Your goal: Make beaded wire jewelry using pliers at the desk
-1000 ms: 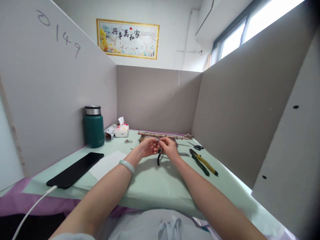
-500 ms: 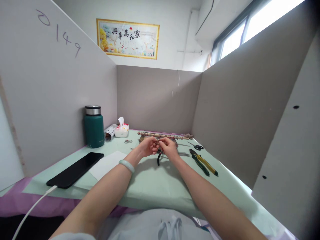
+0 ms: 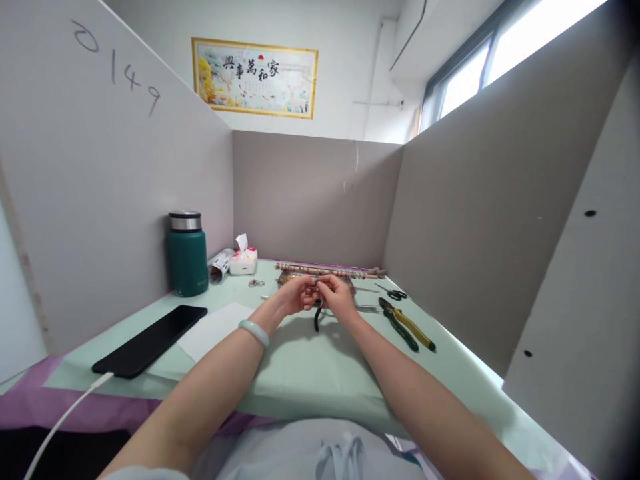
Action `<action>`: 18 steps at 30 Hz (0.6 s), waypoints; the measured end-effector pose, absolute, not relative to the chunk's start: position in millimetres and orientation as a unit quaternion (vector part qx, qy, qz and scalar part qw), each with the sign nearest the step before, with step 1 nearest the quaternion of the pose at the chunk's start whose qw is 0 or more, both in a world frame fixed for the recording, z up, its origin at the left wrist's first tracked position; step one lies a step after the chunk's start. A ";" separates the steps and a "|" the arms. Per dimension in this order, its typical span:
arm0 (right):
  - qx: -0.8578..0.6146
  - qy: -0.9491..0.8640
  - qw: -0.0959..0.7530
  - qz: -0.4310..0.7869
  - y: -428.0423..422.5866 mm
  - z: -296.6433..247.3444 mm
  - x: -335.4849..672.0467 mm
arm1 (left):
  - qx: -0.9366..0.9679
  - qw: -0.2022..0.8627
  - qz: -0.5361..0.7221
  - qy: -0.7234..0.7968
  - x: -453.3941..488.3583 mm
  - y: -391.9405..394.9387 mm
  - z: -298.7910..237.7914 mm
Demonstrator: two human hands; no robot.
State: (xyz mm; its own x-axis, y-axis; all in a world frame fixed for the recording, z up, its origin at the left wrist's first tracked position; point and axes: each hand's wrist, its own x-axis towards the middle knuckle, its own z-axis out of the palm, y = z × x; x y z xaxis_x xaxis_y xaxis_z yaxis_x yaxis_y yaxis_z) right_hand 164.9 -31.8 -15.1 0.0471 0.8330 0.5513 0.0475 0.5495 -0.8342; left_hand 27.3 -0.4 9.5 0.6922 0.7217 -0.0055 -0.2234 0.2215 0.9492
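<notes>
While almost meeting, left hand (image 3: 299, 293), right hand (image 3: 339, 297): pinching tiny indistinct piece (image 3: 315, 285)
Yellow-green pliers (image 3: 400, 331): lying right of fingers (image 3: 326, 288)

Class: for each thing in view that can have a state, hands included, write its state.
Left hand: curled inward
Right hand: pinched beside the left; anything held is too small to tell
Phone: screen dark, cable plugged in
Green bottle: upright, lid on
Tissue pack: open, tissue sticking out
Pliers: lying flat, handles apart
Scissors: lying down, blade position unclear

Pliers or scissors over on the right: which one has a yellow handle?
The pliers: one handle is yellow, the other dark green. The scissors lying beyond them have black handles.
</notes>
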 end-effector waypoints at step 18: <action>-0.396 -0.693 0.598 0.074 -42.8 -13.3 166.4 | 0.515 0.762 0.318 0.231 24.5 -1.1 12.0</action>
